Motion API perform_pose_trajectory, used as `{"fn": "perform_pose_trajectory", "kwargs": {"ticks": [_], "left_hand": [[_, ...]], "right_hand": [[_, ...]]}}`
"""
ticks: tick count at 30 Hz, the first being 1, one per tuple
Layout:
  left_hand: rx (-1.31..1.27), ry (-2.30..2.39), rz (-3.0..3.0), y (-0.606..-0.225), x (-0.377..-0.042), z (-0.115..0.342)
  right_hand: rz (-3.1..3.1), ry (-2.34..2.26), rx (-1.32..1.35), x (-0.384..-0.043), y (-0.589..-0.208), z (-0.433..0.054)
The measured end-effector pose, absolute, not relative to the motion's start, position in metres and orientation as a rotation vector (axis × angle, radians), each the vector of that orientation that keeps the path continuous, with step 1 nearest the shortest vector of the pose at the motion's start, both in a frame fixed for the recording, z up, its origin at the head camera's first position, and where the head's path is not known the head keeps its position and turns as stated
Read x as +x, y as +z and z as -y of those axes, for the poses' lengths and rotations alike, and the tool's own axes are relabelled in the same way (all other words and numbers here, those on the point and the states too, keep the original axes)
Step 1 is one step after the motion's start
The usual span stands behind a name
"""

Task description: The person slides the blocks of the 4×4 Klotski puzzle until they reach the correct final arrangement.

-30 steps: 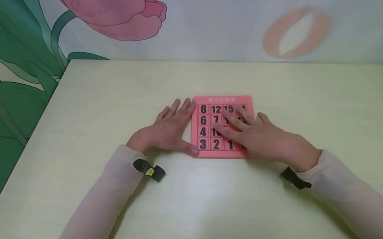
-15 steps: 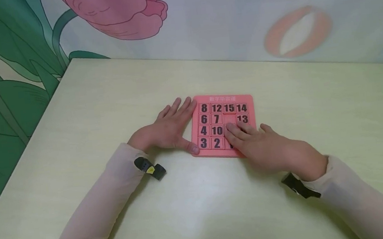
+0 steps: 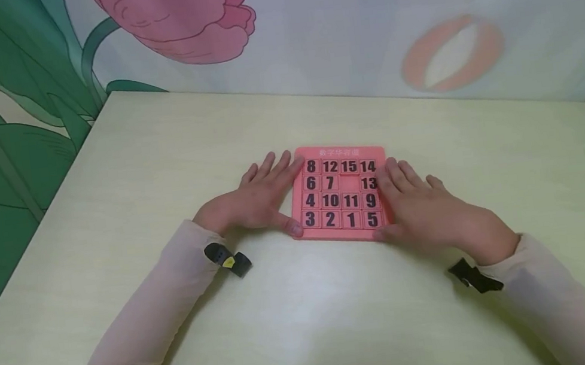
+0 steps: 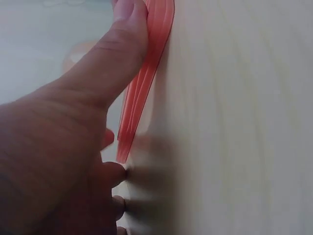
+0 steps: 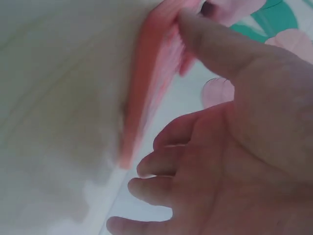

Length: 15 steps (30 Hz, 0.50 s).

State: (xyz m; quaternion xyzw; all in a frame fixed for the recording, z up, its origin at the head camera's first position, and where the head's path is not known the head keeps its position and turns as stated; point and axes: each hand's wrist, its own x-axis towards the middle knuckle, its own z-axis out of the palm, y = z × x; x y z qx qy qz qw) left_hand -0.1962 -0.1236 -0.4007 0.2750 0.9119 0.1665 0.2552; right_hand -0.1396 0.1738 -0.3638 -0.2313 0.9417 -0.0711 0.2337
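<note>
A pink number sliding puzzle (image 3: 347,237) lies flat on the table, its numbered tiles facing up. The gap among the tiles is in the second row, third column, just above tile 11 (image 3: 350,201). My left hand (image 3: 251,202) rests at the puzzle's left side, fingers spread and straight, the thumb at the near left corner. In the left wrist view the left thumb (image 4: 105,63) presses on the puzzle's edge. My right hand (image 3: 425,209) lies along the right side, fingers extended and the thumb near the front right corner. The right wrist view shows its other fingers (image 5: 156,164) outstretched.
The pale table (image 3: 309,325) stretches around the puzzle on all sides. Behind it hangs a backdrop (image 3: 330,33) printed with flowers and leaves. A dark strap (image 3: 228,259) sits on the left wrist, another strap (image 3: 475,276) on the right.
My right hand has drawn off the tiles to the puzzle's right edge. A tile in the third column has slid toward me, leaving the gap in the second row. The left hand stays put.
</note>
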Motion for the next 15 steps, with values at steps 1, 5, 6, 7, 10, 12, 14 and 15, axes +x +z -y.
{"fn": "perform_pose_trajectory", "kwargs": {"ticks": [1, 5, 6, 7, 10, 12, 14, 15], "left_hand": [[0.742, 0.466, -2.48, -0.4004, -0.1952, 0.1235], [0.733, 0.522, -2.501, -0.3983, -0.1905, 0.1246], [0.731, 0.535, -2.505, -0.3978, -0.1895, 0.1247], [0.733, 0.546, -2.507, -0.3973, -0.1887, 0.1248], [0.741, 0.568, -2.505, -0.3961, -0.1876, 0.1241], [0.75, 0.579, -2.491, -0.3956, -0.1874, 0.1229], [0.755, 0.561, -2.472, -0.3944, -0.1871, 0.1211], [0.758, 0.54, -2.46, -0.3939, -0.1868, 0.1195]], "right_hand": [[-2.583, -0.208, -0.619, -0.1419, -0.3655, -0.1749], [-2.553, -0.232, -0.614, -0.1479, -0.3702, -0.1769], [-2.55, -0.234, -0.614, -0.1486, -0.3704, -0.177], [-2.549, -0.234, -0.615, -0.1489, -0.3705, -0.1772], [-2.559, -0.225, -0.616, -0.149, -0.3705, -0.1785], [-2.566, -0.219, -0.61, -0.1482, -0.3697, -0.1795], [-2.566, -0.223, -0.602, -0.1473, -0.3692, -0.1807], [-2.566, -0.224, -0.599, -0.1468, -0.3689, -0.1814]]}}
